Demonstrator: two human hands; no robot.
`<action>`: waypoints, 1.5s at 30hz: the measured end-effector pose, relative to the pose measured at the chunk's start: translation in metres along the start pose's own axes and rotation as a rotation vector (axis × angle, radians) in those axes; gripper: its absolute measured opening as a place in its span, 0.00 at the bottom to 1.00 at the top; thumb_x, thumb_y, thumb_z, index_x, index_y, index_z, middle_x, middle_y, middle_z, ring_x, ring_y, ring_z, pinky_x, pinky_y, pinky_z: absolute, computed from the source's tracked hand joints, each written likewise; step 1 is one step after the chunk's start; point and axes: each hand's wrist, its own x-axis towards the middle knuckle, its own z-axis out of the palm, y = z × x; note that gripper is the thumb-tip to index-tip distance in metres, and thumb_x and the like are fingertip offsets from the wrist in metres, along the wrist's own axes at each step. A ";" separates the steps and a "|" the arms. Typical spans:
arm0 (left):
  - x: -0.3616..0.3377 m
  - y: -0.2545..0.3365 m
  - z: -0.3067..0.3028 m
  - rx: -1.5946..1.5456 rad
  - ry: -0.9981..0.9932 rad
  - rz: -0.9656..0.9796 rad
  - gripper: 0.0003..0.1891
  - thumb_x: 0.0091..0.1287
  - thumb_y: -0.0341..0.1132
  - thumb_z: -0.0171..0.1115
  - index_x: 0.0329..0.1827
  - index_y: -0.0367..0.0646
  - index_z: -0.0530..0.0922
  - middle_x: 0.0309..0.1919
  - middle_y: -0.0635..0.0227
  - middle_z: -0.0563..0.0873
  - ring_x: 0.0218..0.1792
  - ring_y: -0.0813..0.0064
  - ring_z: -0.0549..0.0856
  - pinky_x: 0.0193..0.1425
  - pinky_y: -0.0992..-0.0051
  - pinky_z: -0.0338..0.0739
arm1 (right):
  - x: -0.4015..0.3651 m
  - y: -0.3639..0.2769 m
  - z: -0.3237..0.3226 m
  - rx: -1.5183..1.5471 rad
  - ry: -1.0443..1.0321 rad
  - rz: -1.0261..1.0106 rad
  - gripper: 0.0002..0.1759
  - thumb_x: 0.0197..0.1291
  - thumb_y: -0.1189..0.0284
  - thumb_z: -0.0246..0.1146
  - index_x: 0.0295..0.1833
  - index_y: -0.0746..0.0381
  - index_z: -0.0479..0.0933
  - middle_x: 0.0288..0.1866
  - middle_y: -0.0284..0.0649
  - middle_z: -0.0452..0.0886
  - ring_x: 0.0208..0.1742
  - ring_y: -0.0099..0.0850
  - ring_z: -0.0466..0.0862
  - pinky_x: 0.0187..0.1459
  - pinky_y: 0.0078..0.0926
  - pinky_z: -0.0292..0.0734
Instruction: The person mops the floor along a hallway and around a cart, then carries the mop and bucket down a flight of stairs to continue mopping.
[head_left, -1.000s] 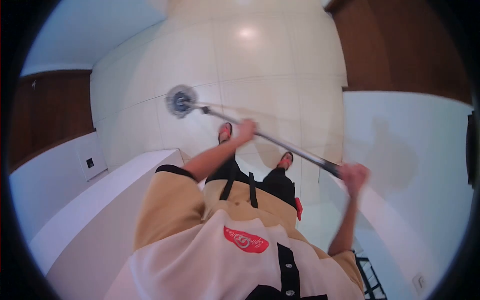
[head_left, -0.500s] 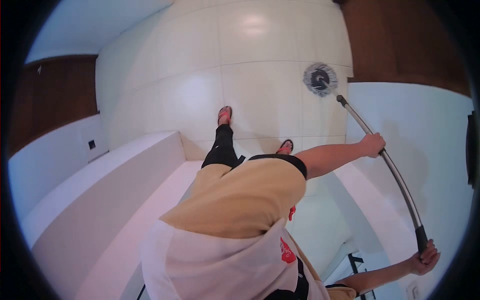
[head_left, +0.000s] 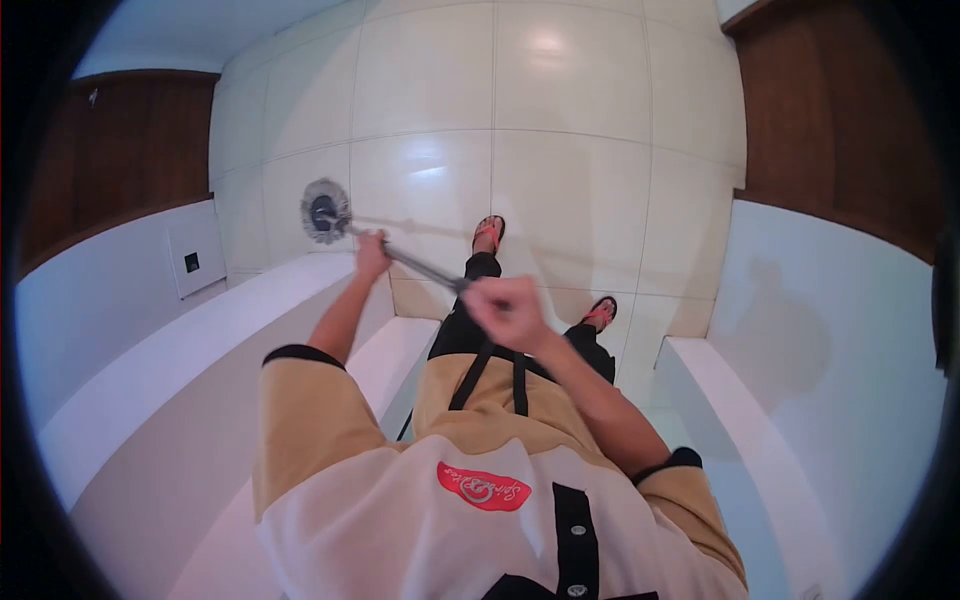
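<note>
A mop (head_left: 425,266) with a round head of grey strands rests its head on the tiled floor (head_left: 570,90) at the left side. Its metal handle slants up to the right in front of my body. My left hand (head_left: 372,256) is closed around the handle's lower part, close to the mop head. At the upper end of the handle, my right hand (head_left: 507,312) grips it with curled fingers, slightly blurred. Below the right hand show my legs in black trousers and my feet in red-strapped sandals (head_left: 488,234).
Brown wooden doors stand at the left (head_left: 125,150) and right (head_left: 835,110). A low white wall (head_left: 200,340) runs along the left, with a white ledge (head_left: 740,400) on the right. A dark socket (head_left: 192,262) is set in the left wall.
The mop head has swept across the floor from the right side to the left. Both hands moved left with the handle, and my body turned to face forward.
</note>
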 end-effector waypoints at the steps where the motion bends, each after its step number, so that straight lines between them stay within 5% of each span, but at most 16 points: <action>1: -0.007 0.012 -0.029 0.180 -0.104 -0.129 0.29 0.39 0.35 0.67 0.49 0.46 0.70 0.50 0.49 0.68 0.57 0.52 0.63 0.54 0.65 0.67 | -0.001 0.018 0.024 0.012 -0.015 -0.035 0.08 0.47 0.79 0.54 0.19 0.66 0.67 0.13 0.36 0.64 0.14 0.23 0.62 0.16 0.21 0.57; 8: -0.025 0.161 0.075 0.033 -0.225 0.195 0.17 0.41 0.36 0.66 0.37 0.46 0.77 0.37 0.58 0.77 0.44 0.59 0.75 0.43 0.62 0.72 | -0.156 0.009 -0.143 0.080 0.214 0.098 0.06 0.49 0.79 0.54 0.22 0.67 0.70 0.19 0.33 0.70 0.21 0.20 0.67 0.21 0.17 0.63; 10: -0.073 0.319 0.093 -0.219 -0.338 0.269 0.14 0.42 0.28 0.60 0.36 0.46 0.77 0.36 0.60 0.76 0.41 0.59 0.75 0.42 0.62 0.72 | -0.258 -0.070 -0.239 -0.251 0.469 0.442 0.09 0.48 0.74 0.57 0.19 0.64 0.74 0.15 0.31 0.70 0.17 0.17 0.65 0.17 0.15 0.59; 12: -0.150 0.485 0.052 -0.245 -0.379 0.589 0.12 0.45 0.29 0.58 0.35 0.46 0.76 0.37 0.58 0.76 0.40 0.60 0.77 0.40 0.60 0.72 | -0.391 -0.133 -0.310 -0.325 0.669 0.070 0.06 0.47 0.74 0.58 0.24 0.66 0.75 0.19 0.34 0.70 0.17 0.20 0.67 0.18 0.17 0.62; 14: -0.213 0.621 0.073 -0.275 -0.522 0.654 0.10 0.44 0.32 0.59 0.31 0.42 0.76 0.38 0.58 0.76 0.41 0.58 0.77 0.38 0.55 0.71 | -0.515 -0.236 -0.330 -1.409 0.796 -0.119 0.10 0.44 0.80 0.57 0.36 0.69 0.74 0.30 0.41 0.71 0.23 0.28 0.71 0.22 0.21 0.70; 18: -0.271 0.760 0.021 -0.484 -0.591 1.051 0.11 0.41 0.30 0.61 0.31 0.44 0.77 0.40 0.61 0.75 0.49 0.59 0.71 0.39 0.51 0.68 | -0.512 -0.345 -0.270 -0.443 0.947 -0.354 0.15 0.52 0.77 0.46 0.14 0.60 0.61 0.12 0.34 0.59 0.14 0.25 0.60 0.37 0.33 0.68; 21: -0.273 0.786 0.026 -0.542 -0.551 1.138 0.10 0.41 0.32 0.61 0.29 0.45 0.77 0.33 0.63 0.78 0.44 0.62 0.74 0.38 0.55 0.69 | -0.495 -0.342 -0.255 -0.532 1.562 -0.412 0.22 0.55 0.74 0.44 0.12 0.50 0.46 0.09 0.30 0.46 0.14 0.19 0.50 0.41 0.31 0.62; 25: -0.264 0.720 0.010 -0.643 -0.381 1.089 0.07 0.42 0.33 0.61 0.25 0.43 0.76 0.28 0.62 0.79 0.39 0.62 0.77 0.35 0.62 0.73 | -0.497 -0.354 -0.266 -0.343 1.439 -0.347 0.20 0.58 0.71 0.41 0.12 0.52 0.50 0.08 0.31 0.50 0.12 0.21 0.53 0.42 0.36 0.65; 28: -0.235 0.610 -0.023 -0.660 -0.313 0.948 0.07 0.42 0.32 0.60 0.24 0.41 0.75 0.28 0.59 0.78 0.37 0.60 0.77 0.35 0.62 0.73 | -0.484 -0.336 -0.288 0.096 0.722 -0.386 0.13 0.55 0.71 0.43 0.19 0.61 0.64 0.11 0.34 0.57 0.15 0.26 0.61 0.46 0.41 0.65; 29: -0.219 0.556 -0.034 -0.638 -0.334 0.925 0.08 0.42 0.32 0.59 0.26 0.40 0.73 0.26 0.56 0.77 0.35 0.58 0.77 0.34 0.62 0.73 | -0.493 -0.299 -0.288 -0.516 1.095 -0.497 0.19 0.47 0.70 0.53 0.42 0.74 0.68 0.24 0.45 0.73 0.25 0.36 0.73 0.48 0.48 0.68; 30: -0.201 0.503 -0.033 -0.602 -0.232 0.891 0.09 0.42 0.31 0.59 0.27 0.39 0.72 0.28 0.57 0.77 0.35 0.57 0.77 0.34 0.61 0.73 | -0.486 -0.266 -0.301 -0.547 0.781 -0.503 0.37 0.41 0.66 0.57 0.57 0.77 0.58 0.32 0.54 0.75 0.34 0.45 0.76 0.48 0.55 0.67; 34: -0.121 0.286 -0.009 -0.506 0.015 0.414 0.07 0.45 0.28 0.55 0.28 0.39 0.72 0.28 0.54 0.75 0.33 0.53 0.76 0.34 0.57 0.70 | -0.250 -0.114 -0.172 -0.623 0.680 -0.491 0.14 0.45 0.65 0.58 0.33 0.64 0.69 0.22 0.38 0.71 0.26 0.32 0.71 0.27 0.30 0.68; 36: -0.093 0.166 -0.006 -0.517 0.187 0.320 0.14 0.40 0.22 0.56 0.34 0.39 0.70 0.34 0.56 0.75 0.41 0.53 0.74 0.43 0.61 0.69 | -0.144 -0.064 -0.070 0.367 0.368 -0.378 0.12 0.51 0.66 0.55 0.27 0.64 0.73 0.18 0.35 0.71 0.16 0.26 0.68 0.19 0.22 0.64; 37: -0.067 0.089 0.033 -0.520 0.302 0.398 0.19 0.37 0.19 0.55 0.37 0.40 0.69 0.38 0.56 0.74 0.47 0.54 0.71 0.51 0.63 0.65 | -0.114 -0.049 -0.042 -0.111 0.201 -0.101 0.10 0.49 0.69 0.56 0.27 0.66 0.75 0.16 0.34 0.71 0.13 0.22 0.67 0.17 0.19 0.62; 39: -0.041 -0.032 0.035 -0.403 0.370 0.327 0.26 0.39 0.21 0.56 0.47 0.42 0.68 0.42 0.54 0.74 0.51 0.51 0.68 0.57 0.61 0.60 | -0.055 -0.008 0.039 0.091 0.065 0.124 0.06 0.47 0.75 0.57 0.25 0.68 0.74 0.14 0.34 0.70 0.15 0.22 0.68 0.17 0.19 0.61; 45: -0.012 -0.147 0.002 -0.258 0.230 -0.390 0.41 0.45 0.34 0.64 0.62 0.43 0.51 0.55 0.38 0.59 0.55 0.45 0.64 0.56 0.56 0.64 | 0.052 0.098 0.158 -0.039 -0.114 -0.150 0.12 0.49 0.76 0.57 0.18 0.68 0.65 0.10 0.41 0.59 0.12 0.27 0.60 0.16 0.24 0.55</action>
